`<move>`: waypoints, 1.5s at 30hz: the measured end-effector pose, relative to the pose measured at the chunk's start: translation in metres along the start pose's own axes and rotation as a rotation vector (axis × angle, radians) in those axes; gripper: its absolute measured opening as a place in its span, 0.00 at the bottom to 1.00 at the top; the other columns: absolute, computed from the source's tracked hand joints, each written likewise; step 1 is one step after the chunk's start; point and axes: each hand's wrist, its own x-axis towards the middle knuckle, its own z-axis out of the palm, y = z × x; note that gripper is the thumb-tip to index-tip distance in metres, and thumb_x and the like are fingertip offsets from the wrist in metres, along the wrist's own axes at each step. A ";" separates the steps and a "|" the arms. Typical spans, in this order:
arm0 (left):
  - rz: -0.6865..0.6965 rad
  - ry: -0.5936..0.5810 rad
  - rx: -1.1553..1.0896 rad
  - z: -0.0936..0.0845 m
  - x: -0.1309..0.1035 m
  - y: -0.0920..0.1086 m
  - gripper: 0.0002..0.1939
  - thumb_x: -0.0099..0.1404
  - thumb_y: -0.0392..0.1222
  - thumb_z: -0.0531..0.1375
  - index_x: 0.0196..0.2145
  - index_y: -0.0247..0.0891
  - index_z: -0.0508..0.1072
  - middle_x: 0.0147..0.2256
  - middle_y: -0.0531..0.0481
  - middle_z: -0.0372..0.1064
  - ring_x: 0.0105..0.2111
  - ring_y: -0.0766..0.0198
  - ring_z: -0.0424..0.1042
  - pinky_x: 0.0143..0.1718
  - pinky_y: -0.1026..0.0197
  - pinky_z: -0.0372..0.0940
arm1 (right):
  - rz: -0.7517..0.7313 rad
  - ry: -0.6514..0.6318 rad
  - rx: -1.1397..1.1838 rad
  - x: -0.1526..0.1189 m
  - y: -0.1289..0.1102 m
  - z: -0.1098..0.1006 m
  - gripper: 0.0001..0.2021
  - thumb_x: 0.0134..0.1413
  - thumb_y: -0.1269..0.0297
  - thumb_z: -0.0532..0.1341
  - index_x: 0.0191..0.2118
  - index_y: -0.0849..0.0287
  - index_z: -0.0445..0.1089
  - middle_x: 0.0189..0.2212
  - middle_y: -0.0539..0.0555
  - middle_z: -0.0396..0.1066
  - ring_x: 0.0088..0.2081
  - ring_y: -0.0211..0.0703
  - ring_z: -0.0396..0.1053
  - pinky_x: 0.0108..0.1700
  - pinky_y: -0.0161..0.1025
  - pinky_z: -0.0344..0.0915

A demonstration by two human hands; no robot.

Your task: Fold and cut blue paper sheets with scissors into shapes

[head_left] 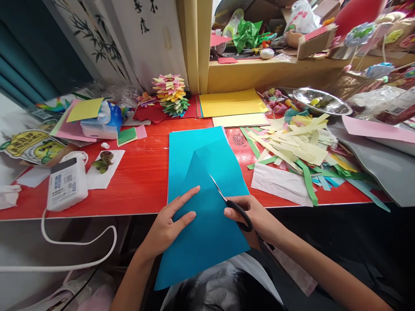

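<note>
A blue sheet of paper (207, 233) lies partly over a stack of blue paper (181, 147) and hangs past the table's front edge. My left hand (173, 220) rests at the sheet's left side, index finger and thumb spread on top of it; its other fingers are hidden. In my right hand (256, 216) are black-handled scissors (241, 211), their tips pointing up and left over the blue paper. The right hand sits at the sheet's right edge, fingers wrapped round the handles.
Cut paper strips (298, 142) and a white paper piece (279, 183) cover the right side. Yellow sheets (233, 103) and a folded-paper tower (171, 95) stand at the back. A white power strip (67, 183) and tissue pack (102, 123) are on the left of the red table (142, 172).
</note>
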 end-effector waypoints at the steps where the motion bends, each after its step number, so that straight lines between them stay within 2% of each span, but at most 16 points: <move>1: -0.004 -0.004 0.009 0.000 0.000 0.000 0.27 0.62 0.54 0.55 0.58 0.53 0.59 0.60 0.58 0.54 0.58 0.52 0.58 0.55 0.53 0.62 | 0.004 -0.003 -0.004 0.000 0.000 0.000 0.20 0.33 0.49 0.70 0.21 0.61 0.67 0.18 0.45 0.56 0.22 0.33 0.56 0.25 0.33 0.56; 4: -0.009 -0.023 0.022 -0.001 0.000 0.001 0.27 0.62 0.53 0.54 0.59 0.52 0.57 0.61 0.58 0.53 0.58 0.52 0.57 0.55 0.52 0.61 | 0.015 0.000 0.001 0.000 0.000 0.000 0.19 0.33 0.50 0.70 0.26 0.62 0.72 0.22 0.49 0.63 0.25 0.36 0.61 0.27 0.34 0.60; 10: -0.018 -0.047 -0.024 0.000 0.001 0.003 0.26 0.62 0.52 0.55 0.58 0.55 0.59 0.60 0.60 0.53 0.59 0.52 0.56 0.55 0.53 0.62 | 0.042 -0.040 0.129 0.000 -0.004 0.002 0.16 0.36 0.54 0.70 0.27 0.61 0.71 0.22 0.48 0.66 0.26 0.37 0.65 0.34 0.37 0.65; 15: -0.027 0.021 -0.207 0.005 0.000 0.003 0.25 0.60 0.52 0.58 0.56 0.56 0.62 0.58 0.60 0.57 0.55 0.52 0.62 0.48 0.55 0.69 | 0.024 -0.067 0.078 0.002 -0.007 0.001 0.17 0.38 0.53 0.69 0.29 0.62 0.71 0.25 0.51 0.67 0.30 0.41 0.67 0.37 0.39 0.65; 18: -0.027 0.051 -0.240 0.008 0.000 0.001 0.24 0.60 0.52 0.58 0.55 0.55 0.64 0.58 0.59 0.58 0.54 0.52 0.63 0.46 0.55 0.70 | -0.007 -0.070 0.039 0.006 -0.004 -0.001 0.16 0.41 0.53 0.68 0.29 0.63 0.70 0.24 0.49 0.64 0.27 0.37 0.63 0.33 0.35 0.62; 21: -0.030 0.046 -0.187 0.007 0.000 0.000 0.25 0.60 0.52 0.57 0.56 0.54 0.63 0.59 0.58 0.57 0.55 0.51 0.62 0.48 0.55 0.69 | -0.058 -0.047 -0.017 0.010 0.000 -0.003 0.17 0.42 0.54 0.68 0.22 0.63 0.65 0.20 0.46 0.57 0.23 0.31 0.55 0.24 0.30 0.53; 24: -0.036 0.035 -0.145 0.005 -0.001 -0.001 0.26 0.61 0.53 0.56 0.57 0.52 0.61 0.60 0.57 0.55 0.55 0.51 0.62 0.48 0.54 0.69 | -0.054 -0.053 -0.012 0.012 0.002 -0.003 0.19 0.41 0.55 0.68 0.20 0.62 0.61 0.19 0.45 0.53 0.22 0.30 0.50 0.23 0.30 0.49; 30: -0.028 0.015 -0.166 0.005 0.000 -0.007 0.25 0.61 0.51 0.57 0.56 0.55 0.62 0.59 0.60 0.55 0.58 0.52 0.57 0.52 0.54 0.65 | -0.030 -0.021 -0.075 0.014 0.003 -0.003 0.21 0.40 0.50 0.67 0.21 0.61 0.61 0.20 0.46 0.53 0.22 0.31 0.51 0.24 0.32 0.49; 36: -0.029 -0.043 -0.097 0.002 0.003 -0.010 0.24 0.62 0.50 0.56 0.56 0.62 0.59 0.59 0.66 0.54 0.62 0.55 0.49 0.59 0.54 0.57 | -0.050 -0.028 -0.134 0.017 0.007 -0.011 0.19 0.42 0.52 0.67 0.21 0.61 0.61 0.20 0.45 0.52 0.23 0.31 0.50 0.23 0.32 0.46; 40: -0.037 -0.063 -0.090 0.002 0.001 -0.010 0.24 0.63 0.50 0.56 0.56 0.62 0.59 0.60 0.65 0.54 0.60 0.54 0.53 0.58 0.55 0.58 | -0.021 0.001 -0.159 0.016 0.009 -0.012 0.17 0.44 0.51 0.65 0.23 0.60 0.63 0.19 0.45 0.53 0.21 0.30 0.49 0.21 0.31 0.44; 45: -0.038 -0.063 -0.160 0.004 0.002 -0.011 0.24 0.63 0.49 0.56 0.56 0.63 0.59 0.60 0.65 0.54 0.58 0.55 0.57 0.53 0.57 0.64 | -0.038 0.001 -0.148 0.017 0.009 -0.010 0.17 0.45 0.53 0.65 0.23 0.60 0.62 0.20 0.45 0.53 0.22 0.32 0.51 0.22 0.31 0.48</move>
